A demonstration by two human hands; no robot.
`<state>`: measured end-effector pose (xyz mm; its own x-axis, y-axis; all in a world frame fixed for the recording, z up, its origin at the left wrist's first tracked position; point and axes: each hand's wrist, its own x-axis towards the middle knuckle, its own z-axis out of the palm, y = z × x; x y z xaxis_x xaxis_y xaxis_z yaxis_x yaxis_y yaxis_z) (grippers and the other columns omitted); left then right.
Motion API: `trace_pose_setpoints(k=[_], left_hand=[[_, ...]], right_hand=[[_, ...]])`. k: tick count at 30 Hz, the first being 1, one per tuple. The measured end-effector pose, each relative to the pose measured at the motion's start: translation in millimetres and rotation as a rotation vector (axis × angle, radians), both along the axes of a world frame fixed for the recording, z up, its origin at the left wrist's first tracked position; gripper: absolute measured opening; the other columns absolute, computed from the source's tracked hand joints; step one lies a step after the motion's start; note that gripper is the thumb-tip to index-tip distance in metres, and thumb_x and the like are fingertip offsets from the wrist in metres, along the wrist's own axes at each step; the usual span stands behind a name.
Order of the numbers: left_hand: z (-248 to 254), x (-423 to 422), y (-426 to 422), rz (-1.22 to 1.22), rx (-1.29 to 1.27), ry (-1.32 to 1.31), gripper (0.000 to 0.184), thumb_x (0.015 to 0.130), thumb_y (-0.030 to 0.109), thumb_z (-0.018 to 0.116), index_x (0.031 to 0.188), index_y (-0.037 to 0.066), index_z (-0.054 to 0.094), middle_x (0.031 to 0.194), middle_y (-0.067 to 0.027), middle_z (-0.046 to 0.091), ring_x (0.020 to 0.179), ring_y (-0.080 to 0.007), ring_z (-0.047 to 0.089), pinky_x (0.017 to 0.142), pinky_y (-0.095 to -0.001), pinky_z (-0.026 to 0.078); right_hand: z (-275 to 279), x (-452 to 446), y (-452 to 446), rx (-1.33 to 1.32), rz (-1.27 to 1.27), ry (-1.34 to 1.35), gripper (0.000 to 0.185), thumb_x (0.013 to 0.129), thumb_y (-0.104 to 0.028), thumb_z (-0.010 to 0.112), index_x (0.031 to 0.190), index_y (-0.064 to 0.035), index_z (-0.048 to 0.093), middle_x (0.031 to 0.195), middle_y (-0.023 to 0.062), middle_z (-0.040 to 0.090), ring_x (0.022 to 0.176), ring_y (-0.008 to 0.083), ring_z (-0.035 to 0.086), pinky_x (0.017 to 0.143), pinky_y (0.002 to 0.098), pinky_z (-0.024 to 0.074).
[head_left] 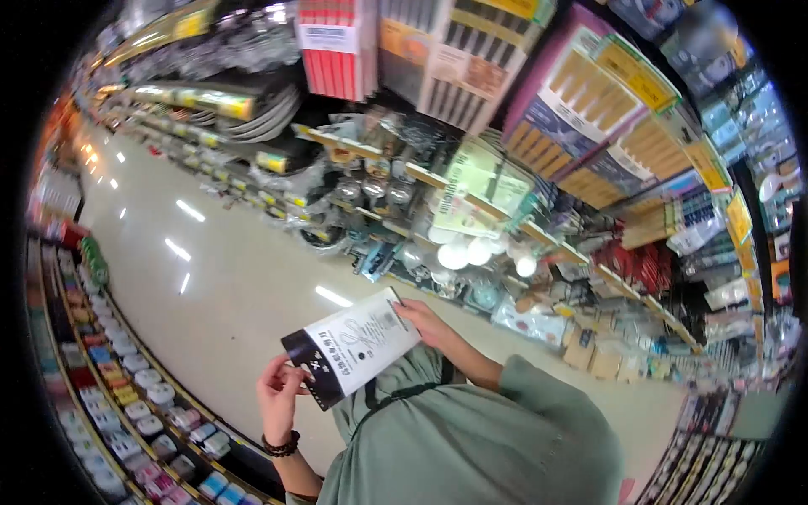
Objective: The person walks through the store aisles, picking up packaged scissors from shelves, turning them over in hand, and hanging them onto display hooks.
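A flat black-and-white package (358,345) is held in front of my body. It bears large printed characters, a scissors-like outline and a barcode. My right hand (425,324) grips its upper right end, with the thumb over the edge. At the black lower left end, my left hand (282,383) pinches the package's edge between bent fingers. A dark beaded bracelet (281,444) circles my left wrist. What is inside the package cannot be made out.
A store aisle with a glossy pale floor (227,278) runs away to the upper left. Packs of chopsticks (572,105) hang on the right-hand shelving above assorted kitchenware. A curved low shelf (126,379) with rows of small packaged goods lines the left side.
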<state>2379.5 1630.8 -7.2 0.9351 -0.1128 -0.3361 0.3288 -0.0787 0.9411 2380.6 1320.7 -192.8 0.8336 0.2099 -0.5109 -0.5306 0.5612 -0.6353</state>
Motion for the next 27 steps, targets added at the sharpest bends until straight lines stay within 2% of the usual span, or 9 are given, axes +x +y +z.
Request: trace_pose_setpoints(k=[4, 8, 9, 13, 16, 18, 22, 26, 27], left_hand=[[2.5, 50.0, -16.3, -0.062, 0.089, -0.004, 0.027, 0.091, 0.005, 0.057, 0.117, -0.002, 0.059, 0.076, -0.0037, 0.061, 0.068, -0.0132, 0.064, 0.053, -0.0223, 0.053], [1.2, 78.1, -42.5, -0.245, 0.156, 0.025, 0.037, 0.091, 0.004, 0.056, 0.127, -0.003, 0.051, 0.069, -0.0027, 0.061, 0.063, -0.0101, 0.062, 0.046, -0.0204, 0.045], [-10.6, 82.2, -42.9, -0.297, 0.16, 0.035, 0.047, 0.092, 0.003, 0.055, 0.137, -0.003, 0.042, 0.068, -0.0031, 0.061, 0.06, -0.0083, 0.059, 0.046, -0.0204, 0.042], [-17.8, 74.1, -79.7, -0.414, -0.001, -0.046, 0.062, 0.092, 0.001, 0.053, 0.147, 0.001, 0.026, 0.068, -0.0057, 0.063, 0.052, -0.0075, 0.05, 0.05, -0.0209, 0.042], [-18.4, 48.3, -118.2, -0.453, -0.105, -0.007, 0.065, 0.091, -0.002, 0.05, 0.149, 0.003, 0.021, 0.067, -0.0071, 0.061, 0.053, -0.0103, 0.054, 0.05, -0.0231, 0.045], [-27.4, 26.3, -138.0, -0.443, -0.186, 0.018, 0.062, 0.089, -0.002, 0.051, 0.146, 0.002, 0.028, 0.063, -0.0045, 0.058, 0.051, -0.0114, 0.054, 0.048, -0.0252, 0.045], [-40.3, -15.7, -166.7, -0.544, -0.234, 0.103, 0.057, 0.089, -0.001, 0.051, 0.142, 0.004, 0.032, 0.067, -0.0084, 0.062, 0.054, -0.0151, 0.06, 0.049, -0.0262, 0.049], [-51.6, -66.4, -190.4, -0.547, -0.29, 0.149, 0.05, 0.088, -0.001, 0.051, 0.136, 0.004, 0.037, 0.07, -0.0116, 0.064, 0.055, -0.0169, 0.063, 0.051, -0.027, 0.052], [-54.1, -76.9, -196.7, -0.546, -0.292, 0.15, 0.042, 0.088, -0.001, 0.051, 0.13, 0.002, 0.044, 0.07, -0.0131, 0.065, 0.057, -0.0179, 0.064, 0.052, -0.028, 0.054]], right_hand=[[-16.3, 21.8, -2.1, 0.045, -0.073, -0.013, 0.037, 0.097, -0.025, 0.056, 0.122, 0.002, 0.058, 0.111, 0.0079, 0.066, 0.096, 0.0151, 0.063, 0.083, 0.0287, 0.0509], [-15.1, 20.6, -20.7, -0.02, -0.089, 0.033, 0.036, 0.097, -0.024, 0.056, 0.123, 0.0015, 0.057, 0.114, 0.0085, 0.064, 0.099, 0.0149, 0.063, 0.085, 0.0282, 0.0504], [-17.0, 14.9, -25.8, -0.04, -0.096, 0.064, 0.039, 0.097, -0.026, 0.056, 0.124, 0.0016, 0.056, 0.115, 0.0091, 0.064, 0.101, 0.0153, 0.062, 0.086, 0.0288, 0.0497], [-31.4, -29.1, -34.2, -0.219, -0.164, 0.084, 0.038, 0.096, -0.022, 0.055, 0.128, -0.0017, 0.056, 0.117, 0.0095, 0.062, 0.105, 0.0154, 0.058, 0.09, 0.0279, 0.0462], [-40.0, -82.6, -30.3, -0.364, -0.182, 0.103, 0.037, 0.096, -0.019, 0.055, 0.129, -0.0036, 0.055, 0.119, 0.0102, 0.061, 0.108, 0.016, 0.055, 0.092, 0.0279, 0.0432], [-39.0, -122.0, -24.1, -0.417, -0.194, 0.098, 0.037, 0.095, -0.018, 0.055, 0.129, -0.0045, 0.056, 0.12, 0.01, 0.06, 0.109, 0.0164, 0.054, 0.093, 0.0278, 0.0417], [-17.7, -198.9, -8.8, -0.55, -0.229, 0.145, 0.038, 0.094, -0.016, 0.052, 0.129, -0.0018, 0.055, 0.122, 0.0087, 0.059, 0.109, 0.018, 0.053, 0.094, 0.0287, 0.0413], [-14.9, -273.4, -1.7, -0.711, -0.288, -0.246, 0.047, 0.091, -0.008, 0.051, 0.137, -0.0022, 0.046, 0.132, 0.0122, 0.053, 0.123, 0.0216, 0.048, 0.104, 0.0332, 0.0371], [11.5, -281.6, -3.4, -0.807, -0.268, -0.297, 0.055, 0.088, -0.009, 0.058, 0.14, -0.0021, 0.041, 0.138, 0.0142, 0.049, 0.13, 0.0244, 0.043, 0.109, 0.0357, 0.0326]])
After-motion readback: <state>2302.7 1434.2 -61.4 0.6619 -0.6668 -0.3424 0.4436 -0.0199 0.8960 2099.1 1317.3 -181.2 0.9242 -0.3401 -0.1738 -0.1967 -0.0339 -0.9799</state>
